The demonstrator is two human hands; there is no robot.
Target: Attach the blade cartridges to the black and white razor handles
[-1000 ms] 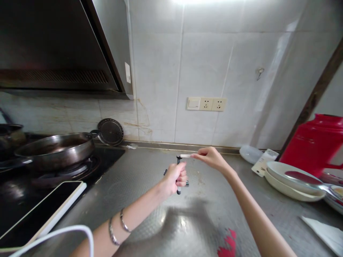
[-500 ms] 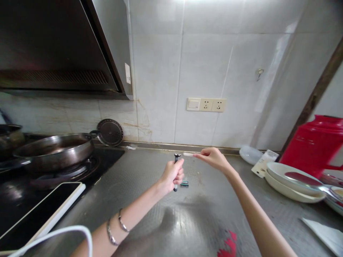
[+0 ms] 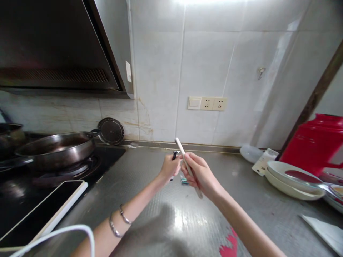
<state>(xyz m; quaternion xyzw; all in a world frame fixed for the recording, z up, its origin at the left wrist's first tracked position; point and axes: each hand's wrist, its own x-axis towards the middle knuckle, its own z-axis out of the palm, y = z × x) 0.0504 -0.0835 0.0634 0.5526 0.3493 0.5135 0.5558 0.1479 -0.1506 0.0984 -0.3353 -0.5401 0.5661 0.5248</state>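
Left hand [image 3: 169, 168] closed in a full grip around the dark razor handle [image 3: 174, 155], upright over the middle of the steel surface [image 3: 150, 214]. Right hand [image 3: 199, 175] closed on a white stick [image 3: 184, 160], earlier pinched by its tip and level, now swung up slanting and drawn in just beside the left hand. Small green cartridge [image 3: 183, 181] lying on the surface beneath both hands. Pan [image 3: 53, 150] far left, plates [image 3: 292, 178] far right.

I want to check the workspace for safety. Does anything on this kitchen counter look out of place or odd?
Yes. The left hand grips a razor handle over the steel counter, with a small blade cartridge lying loose below; shaving gear is odd beside the plates. The right hand holds a white stick. A tablet overlaps the stove.
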